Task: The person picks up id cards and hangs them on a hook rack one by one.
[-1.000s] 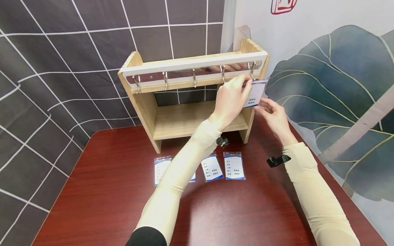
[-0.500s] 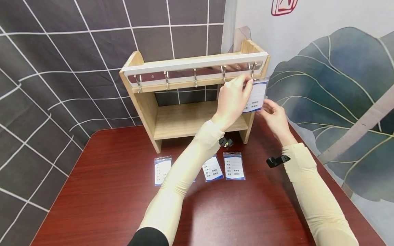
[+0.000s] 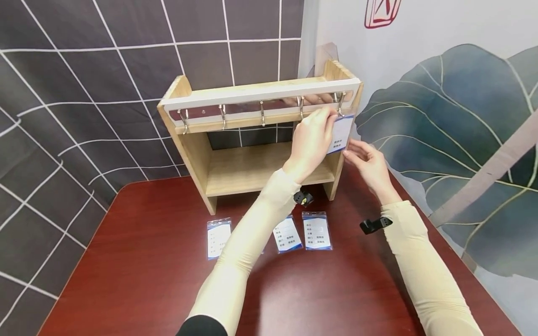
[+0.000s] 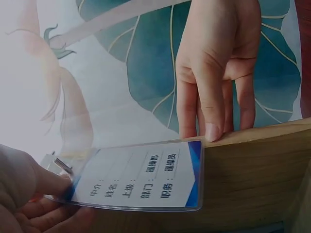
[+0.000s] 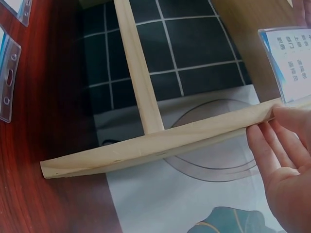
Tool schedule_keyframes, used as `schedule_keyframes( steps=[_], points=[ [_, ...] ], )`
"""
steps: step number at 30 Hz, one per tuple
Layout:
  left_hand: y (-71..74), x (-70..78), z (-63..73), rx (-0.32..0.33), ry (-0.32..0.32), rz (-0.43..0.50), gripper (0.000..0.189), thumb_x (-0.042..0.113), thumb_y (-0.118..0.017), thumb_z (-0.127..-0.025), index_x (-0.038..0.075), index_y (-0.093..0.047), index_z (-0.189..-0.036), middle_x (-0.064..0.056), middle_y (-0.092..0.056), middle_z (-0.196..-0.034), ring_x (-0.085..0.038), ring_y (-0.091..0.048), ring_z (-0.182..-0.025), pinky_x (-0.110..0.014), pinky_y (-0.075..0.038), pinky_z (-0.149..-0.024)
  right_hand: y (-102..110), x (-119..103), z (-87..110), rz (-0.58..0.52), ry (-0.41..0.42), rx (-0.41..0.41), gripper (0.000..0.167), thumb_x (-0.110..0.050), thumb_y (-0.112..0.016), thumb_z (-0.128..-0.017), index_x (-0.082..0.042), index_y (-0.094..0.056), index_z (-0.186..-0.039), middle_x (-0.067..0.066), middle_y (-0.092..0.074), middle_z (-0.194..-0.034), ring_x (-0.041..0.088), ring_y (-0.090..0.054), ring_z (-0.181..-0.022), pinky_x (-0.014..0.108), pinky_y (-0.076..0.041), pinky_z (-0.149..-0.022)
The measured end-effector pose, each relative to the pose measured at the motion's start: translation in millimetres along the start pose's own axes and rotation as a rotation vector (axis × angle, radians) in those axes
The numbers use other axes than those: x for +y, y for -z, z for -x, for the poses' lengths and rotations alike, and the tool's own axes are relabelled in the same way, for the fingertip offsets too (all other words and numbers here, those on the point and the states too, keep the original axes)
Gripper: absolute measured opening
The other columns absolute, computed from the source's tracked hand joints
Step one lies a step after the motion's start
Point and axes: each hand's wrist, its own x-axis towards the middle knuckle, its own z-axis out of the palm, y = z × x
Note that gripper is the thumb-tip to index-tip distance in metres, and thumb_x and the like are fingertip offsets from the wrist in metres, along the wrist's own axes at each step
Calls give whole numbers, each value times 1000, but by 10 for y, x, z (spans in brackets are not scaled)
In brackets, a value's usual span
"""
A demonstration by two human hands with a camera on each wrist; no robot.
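A clear-sleeved ID badge (image 3: 341, 133) with blue corners hangs at the rightmost hook (image 3: 341, 105) of a wooden rack (image 3: 197, 163). My left hand (image 3: 313, 140) pinches the badge's top edge; in the left wrist view the metal hook tip (image 4: 63, 165) shows at that top end. My right hand (image 3: 370, 170) grips the front edge of the rack's right side panel (image 5: 146, 148), thumb on one face and fingers on the other, just beside the badge's lower corner. The left hand hides part of the badge in the head view.
Several more badges lie on the red-brown table (image 3: 126, 280) before the rack, including a right one (image 3: 317, 231) and a left one (image 3: 218, 238); my left forearm covers part of the row. Other hooks (image 3: 262, 112) line the white rail. A leaf-patterned wall (image 3: 441, 121) stands close on the right.
The badge has shifted left and sits closer against the side panel. My right fingers have moved slightly inward onto the panel edge. The head view has tilted up a little.
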Motion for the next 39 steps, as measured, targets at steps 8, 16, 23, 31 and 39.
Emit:
schedule_keyframes(
  steps=[8,16,23,31,39],
  points=[
    [39,-6,-20,-4,-33,2,20,17,-51,-107,7,-68,-110,-4,-71,-105,-19,-69,-100,-33,-53,-81,-1,-31,-49,-36,14,1,37,-2,-69,-94,0,-64,-131,-6,-69,-110,5,-66,-102,18,-53,-85],
    [52,-20,-18,-11,-27,25,19,17,-52,-106,7,-67,-110,-4,-71,-105,-19,-69,-102,-32,-53,-83,-12,-24,-48,-49,1,12,39,-1,-69,-93,0,-63,-132,-6,-69,-109,4,-66,-101,17,-53,-83],
    [40,-50,-4,-11,-11,44,19,19,-52,-106,8,-67,-110,-3,-71,-106,-18,-69,-100,-31,-52,-84,-31,-14,-36,-50,2,16,38,-2,-70,-93,1,-63,-131,-7,-69,-107,4,-66,-99,17,-54,-82],
    [19,-80,79,-8,10,73,25,22,-54,-106,8,-66,-122,-4,-72,-114,-17,-68,-104,-30,-51,-88,-33,2,2,-56,-9,18,37,-1,-69,-94,2,-62,-130,-6,-69,-108,3,-66,-99,17,-53,-83],
    [-3,-174,275,-14,72,98,29,27,-62,-102,8,-63,-124,-1,-71,-97,-13,-64,-82,-28,-49,-74,-16,-26,32,18,-26,16,42,-7,-69,-95,1,-59,-135,0,-67,-117,3,-65,-102,20,-53,-87]
  ],
)
